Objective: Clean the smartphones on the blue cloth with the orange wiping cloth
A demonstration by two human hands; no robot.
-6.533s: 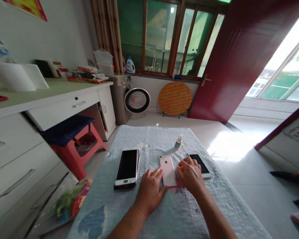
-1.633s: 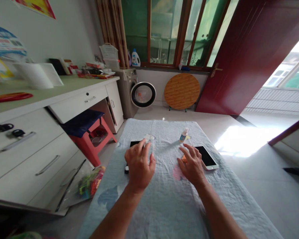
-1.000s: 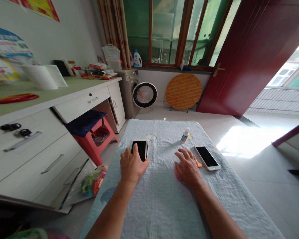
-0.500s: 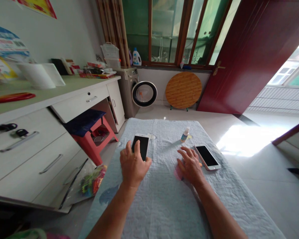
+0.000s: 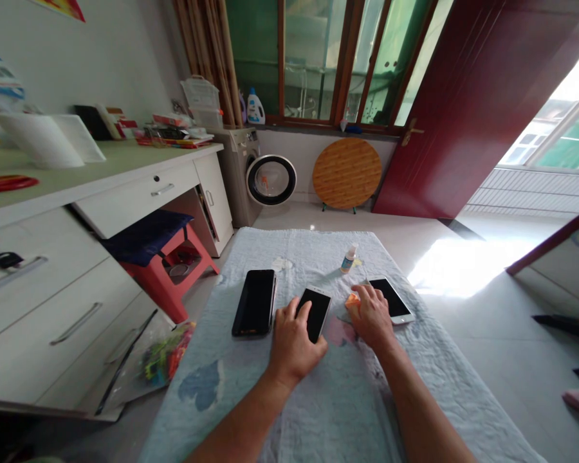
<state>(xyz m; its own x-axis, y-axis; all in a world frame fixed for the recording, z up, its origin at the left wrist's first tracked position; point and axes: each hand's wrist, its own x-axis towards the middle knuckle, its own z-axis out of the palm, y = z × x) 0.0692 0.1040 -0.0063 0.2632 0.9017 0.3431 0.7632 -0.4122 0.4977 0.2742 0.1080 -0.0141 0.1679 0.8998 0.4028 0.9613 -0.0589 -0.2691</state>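
Note:
A white-framed phone point(image 5: 315, 306) lies screen up in the middle of the pale blue quilted cloth point(image 5: 318, 411). My left hand point(image 5: 293, 342) grips its near end, fingers on the glass and thumb at its right side. A black phone point(image 5: 255, 302) lies flat just to the left, untouched. My right hand point(image 5: 372, 316) is curled over a small orange cloth point(image 5: 352, 300) that shows at my fingertips. Beside that hand lies a second white phone point(image 5: 391, 299), screen up. A small dropper bottle point(image 5: 348, 258) stands further back.
A white desk with drawers point(image 5: 53, 270) runs along the left, a red stool point(image 5: 161, 270) under it. A bag of coloured items point(image 5: 164, 360) lies on the floor. A washing machine point(image 5: 258, 177), a round wooden tabletop point(image 5: 346, 173) and a red door point(image 5: 463, 109) stand behind.
My left hand lifted the white-framed phone off the black one and brought it right to the middle of the cloth. My right hand stayed by the orange cloth and closed over it.

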